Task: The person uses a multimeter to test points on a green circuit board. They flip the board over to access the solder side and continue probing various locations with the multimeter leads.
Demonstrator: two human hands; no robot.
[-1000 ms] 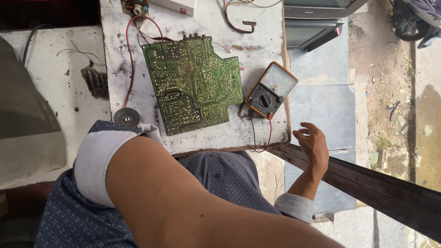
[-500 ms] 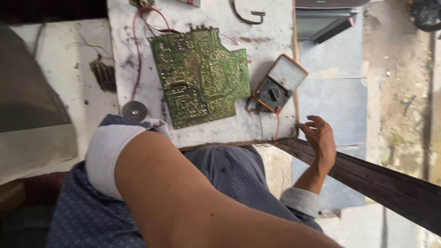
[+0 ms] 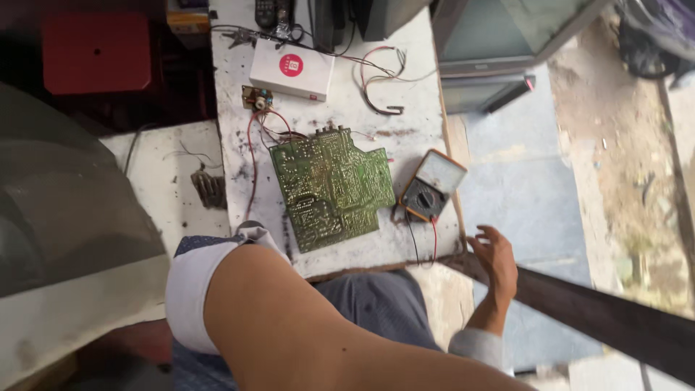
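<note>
A: Report the right hand.

B: The right hand (image 3: 494, 255) is off the right front corner of the bench (image 3: 340, 253), over a dark plank (image 3: 594, 311) that runs away to the lower right. Fingers are spread and loosely curled. They hold nothing.

A: Nearest item?

B: The meter (image 3: 433, 185), orange-cased with a pale display and a dark dial. It lies flat near the right edge of the bench, up and left of the hand, apart from it. Its red and black leads (image 3: 422, 239) run down toward the front edge, close to the fingers. Contact with the leads cannot be confirmed.

A: The left hand?

B: Out of view. Only the left arm (image 3: 289, 326) shows, bare below a rolled white sleeve (image 3: 190, 289), crossing the bottom of the view. Its grip cannot be told.

A: Centre of the bench?

B: A green board (image 3: 331, 187), solder side up, lying flat and turned at an angle. Its right corner is just beside the meter. Red wire (image 3: 253, 156) loops from its upper left edge to a small module (image 3: 257, 98).

A: Further back?

B: A white box (image 3: 292, 70) with a red round label. A remote (image 3: 274, 12) lies at the far edge.
</note>
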